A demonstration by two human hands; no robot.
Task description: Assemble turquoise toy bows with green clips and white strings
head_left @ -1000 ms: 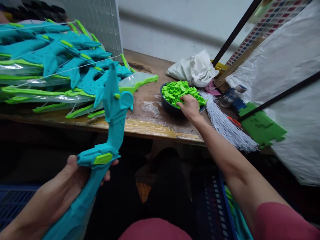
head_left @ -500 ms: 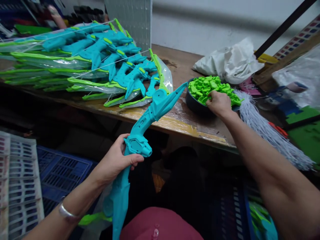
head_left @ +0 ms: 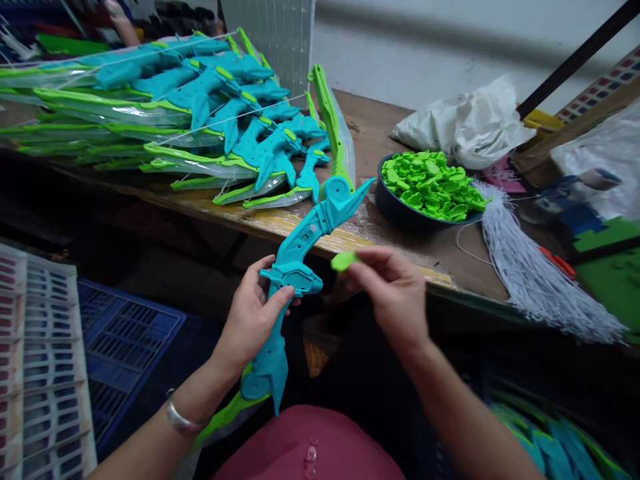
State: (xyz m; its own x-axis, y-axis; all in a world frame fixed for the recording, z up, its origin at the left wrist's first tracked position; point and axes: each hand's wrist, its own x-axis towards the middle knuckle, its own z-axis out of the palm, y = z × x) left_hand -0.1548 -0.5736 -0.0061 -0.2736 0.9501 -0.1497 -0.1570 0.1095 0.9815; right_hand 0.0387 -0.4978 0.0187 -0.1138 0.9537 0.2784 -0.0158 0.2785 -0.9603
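Note:
My left hand (head_left: 257, 310) is wrapped round the middle of a teal plastic toy bow (head_left: 300, 247), its thumb lying by a hexagonal recess on the grip. Lime-green limbs extend from both ends of this bow, which is tilted over my lap. Between the thumb and fingers of my right hand (head_left: 395, 293) is a small lime-green plastic piece (head_left: 343, 261), held just right of the bow and apart from it. Behind that hand, a dark round bowl (head_left: 395, 212) on the table holds a heap of similar green pieces (head_left: 425, 183).
Several teal-and-green toy bows (head_left: 200, 100) are piled on the table (head_left: 370, 113) at left. White cords (head_left: 530, 267) hang over its edge at right, near a white bag (head_left: 460, 127). Crates (head_left: 45, 360) stand at lower left; more bows (head_left: 560, 440) lie at lower right.
My right hand has left the bowl and come towards the bow with a green piece. The bow in my left hand has shifted right and upward, showing more of its lower end.

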